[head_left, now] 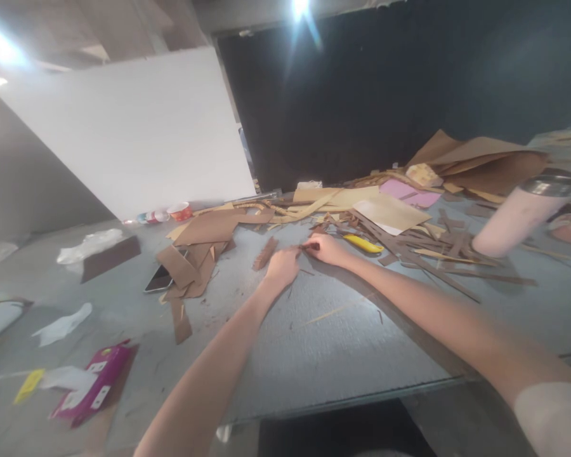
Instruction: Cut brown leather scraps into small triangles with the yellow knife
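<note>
My left hand (283, 265) rests low over the grey table (323, 355), its fingers drawn together at a tiny dark piece that is too small to make out. From the right, my right hand (325, 249) meets it with thumb and fingers pinched at the same spot, the fingertips of both hands almost touching. Just left of my left hand lies a small stack of brown strips (265, 252). A yellow cutter (363, 244) lies to the right of my right hand, beside scattered brown strips (452, 274).
A pink bottle (518, 219) stands tilted in view at the right. Brown sheets (204, 228) partly cover a phone (160, 279) on the left. A magenta packet (95, 384) lies near left, an orange cup (179, 211) farther back. A white panel (143, 133) rises behind.
</note>
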